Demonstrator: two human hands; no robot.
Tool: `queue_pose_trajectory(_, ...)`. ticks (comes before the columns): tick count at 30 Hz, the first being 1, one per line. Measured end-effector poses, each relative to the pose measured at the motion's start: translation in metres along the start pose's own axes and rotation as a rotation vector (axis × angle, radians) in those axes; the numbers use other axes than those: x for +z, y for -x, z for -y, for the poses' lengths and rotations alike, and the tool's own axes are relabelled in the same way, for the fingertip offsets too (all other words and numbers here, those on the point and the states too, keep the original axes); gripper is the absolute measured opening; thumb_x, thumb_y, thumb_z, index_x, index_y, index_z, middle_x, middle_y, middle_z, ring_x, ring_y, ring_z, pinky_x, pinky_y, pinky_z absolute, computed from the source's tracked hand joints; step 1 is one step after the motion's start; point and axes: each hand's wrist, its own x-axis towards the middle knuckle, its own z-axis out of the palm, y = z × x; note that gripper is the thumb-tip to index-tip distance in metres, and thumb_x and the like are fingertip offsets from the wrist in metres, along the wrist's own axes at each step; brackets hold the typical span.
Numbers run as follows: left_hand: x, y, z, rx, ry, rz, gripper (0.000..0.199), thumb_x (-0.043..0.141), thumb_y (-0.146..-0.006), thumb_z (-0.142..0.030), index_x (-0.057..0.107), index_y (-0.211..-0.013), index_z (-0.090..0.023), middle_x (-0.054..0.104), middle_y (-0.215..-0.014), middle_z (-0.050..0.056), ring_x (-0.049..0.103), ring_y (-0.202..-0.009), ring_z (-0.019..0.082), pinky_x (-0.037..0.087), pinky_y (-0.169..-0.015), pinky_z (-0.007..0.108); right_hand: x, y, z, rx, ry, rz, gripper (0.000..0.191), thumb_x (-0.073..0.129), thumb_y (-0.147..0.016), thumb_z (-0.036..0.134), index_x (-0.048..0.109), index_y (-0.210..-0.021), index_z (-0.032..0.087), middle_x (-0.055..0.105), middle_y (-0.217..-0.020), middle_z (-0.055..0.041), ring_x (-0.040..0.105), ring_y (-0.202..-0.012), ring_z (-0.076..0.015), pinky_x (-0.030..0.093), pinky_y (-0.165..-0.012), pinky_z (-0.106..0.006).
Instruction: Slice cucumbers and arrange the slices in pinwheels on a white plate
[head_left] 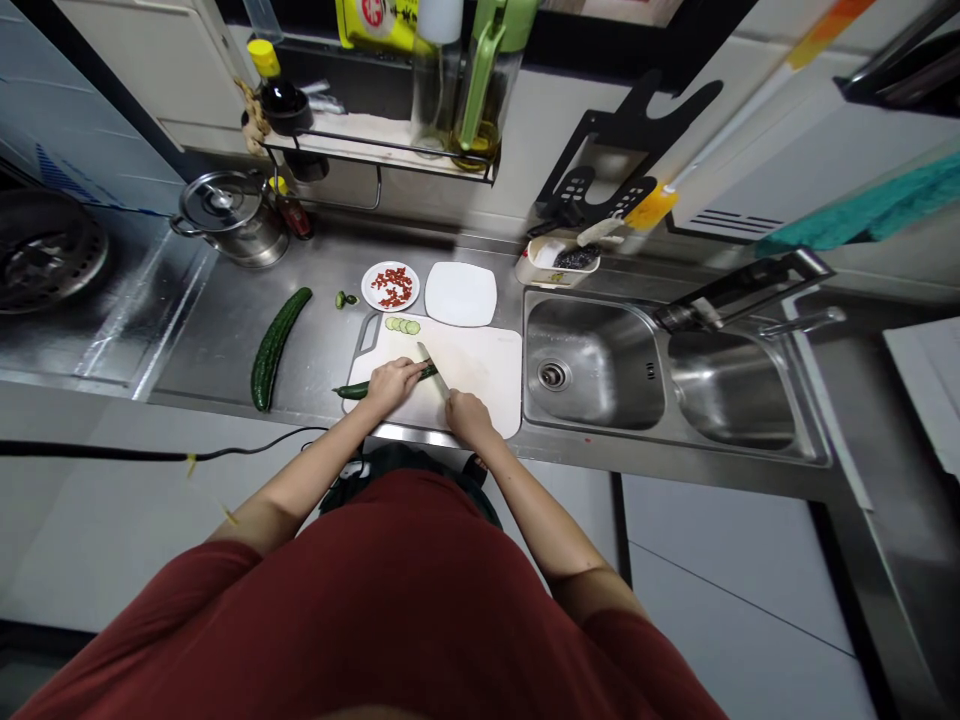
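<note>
A white cutting board lies on the steel counter. Across it runs a green cucumber, held down by my left hand, whose fingers are closed over it. My right hand grips a knife, its blade at the cucumber's right end. Several pale cucumber slices lie in a row near the board's top left. Left of the board rests a whole cucumber. Small green end pieces sit above the board's left corner.
Behind the board are a plate of red pieces and a square white plate. A lidded steel pot stands back left. To the right are a double sink and faucet; a bottle shelf hangs above.
</note>
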Motion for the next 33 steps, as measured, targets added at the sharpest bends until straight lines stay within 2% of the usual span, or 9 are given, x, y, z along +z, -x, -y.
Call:
queue_pose_trajectory(11, -0.004, 0.001, -0.003, 0.001, 0.006, 0.006, 0.037, 0.041, -0.095, -0.036, 0.059, -0.127, -0.033, 0.063, -0.112, 0.004, 0.059, -0.099, 0.017, 0.045, -0.081, 0.026, 0.000, -0.020, 0.012, -0.023, 0.009, -0.029, 0.029, 0.034, -0.096, 0.018, 0.057, -0.111, 0.013, 0.067, -0.104, -0.0147, 0.064, -0.097, -0.0240, 0.047, -0.080, -0.031)
queue_pose_trajectory(15, -0.004, 0.001, -0.003, 0.001, 0.006, -0.003, 0.037, 0.041, -0.095, -0.037, 0.060, -0.126, -0.034, 0.064, -0.112, 0.004, 0.059, -0.098, 0.017, 0.045, -0.080, 0.026, -0.002, -0.017, 0.012, -0.001, 0.002, -0.014, 0.029, 0.033, -0.096, 0.018, 0.057, -0.112, 0.013, 0.066, -0.105, -0.0150, 0.064, -0.099, -0.0231, 0.046, -0.081, -0.030)
queue_pose_trajectory(23, -0.001, 0.000, -0.001, 0.012, 0.007, -0.009, 0.036, 0.040, -0.095, -0.038, 0.060, -0.125, -0.033, 0.064, -0.112, 0.003, 0.060, -0.098, 0.017, 0.045, -0.076, 0.026, 0.008, 0.002, -0.003, 0.004, 0.006, 0.019, 0.027, 0.036, -0.094, 0.018, 0.058, -0.109, 0.013, 0.067, -0.101, -0.0155, 0.065, -0.095, -0.0234, 0.046, -0.079, -0.031)
queue_pose_trajectory(33, -0.003, 0.001, -0.002, 0.006, 0.004, -0.005, 0.036, 0.041, -0.095, -0.038, 0.061, -0.125, -0.032, 0.064, -0.111, 0.004, 0.060, -0.098, 0.017, 0.045, -0.079, 0.026, 0.007, -0.017, 0.007, 0.006, 0.003, -0.001, 0.027, 0.036, -0.094, 0.017, 0.058, -0.108, 0.012, 0.067, -0.103, -0.0153, 0.065, -0.096, -0.0246, 0.047, -0.079, -0.031)
